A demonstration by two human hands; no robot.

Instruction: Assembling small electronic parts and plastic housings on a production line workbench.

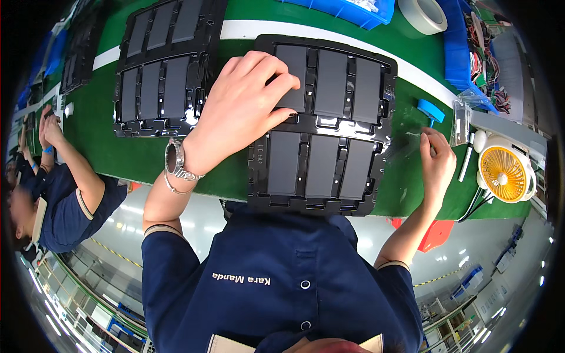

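Observation:
A black molded tray lies in front of me, with flat dark grey rectangular blocks in its two rows of compartments. My left hand rests over the tray's upper left block, fingers bent. Its thumb and index finger are apart at that block, and its palm hides the tray's left edge. To the right of the tray, my right hand is raised with thumb and forefinger pinched together. Faint clear streaks, perhaps thin film, show between that hand and the tray; what the pinch holds cannot be made out.
A second tray of blocks lies left on the green table. At right are a blue round-headed object, a yellow-and-white fan and a blue bin of wires. A tape roll sits behind. Another person works at far left.

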